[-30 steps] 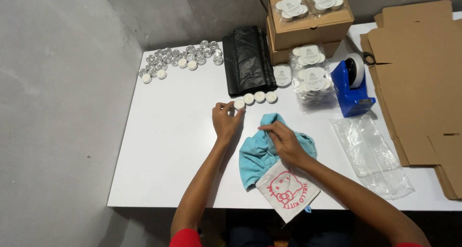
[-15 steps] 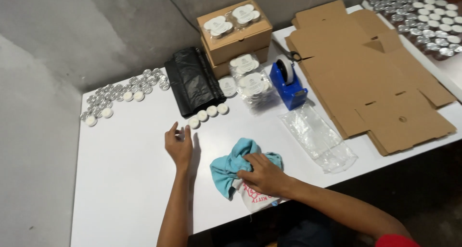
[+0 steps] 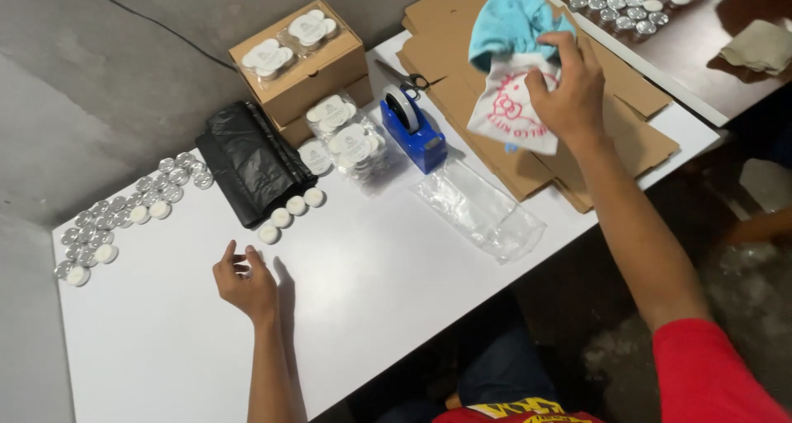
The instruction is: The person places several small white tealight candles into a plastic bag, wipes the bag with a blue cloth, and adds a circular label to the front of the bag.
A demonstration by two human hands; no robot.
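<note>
A white table [image 3: 388, 307] runs from near left to far right, with flattened brown cardboard [image 3: 627, 118] lying at its far right end. Above that cardboard the right hand [image 3: 569, 85] is raised, fingers closed in a pinch on a bunched cloth [image 3: 511, 68], light blue on top with a white printed panel hanging below. The cloth looks soft, limp and light, likely to droop and fold wherever it is gripped; a gathered handful near its top seems the surest hold. It hangs left of and just under the hand, clear of the table. The left hand [image 3: 245, 284] rests near left on the bare tabletop, fingers loosely curled, holding nothing. Small white round tins [image 3: 290, 206] sit just beyond it, beside a folded black plastic bag [image 3: 243, 159].
</note>
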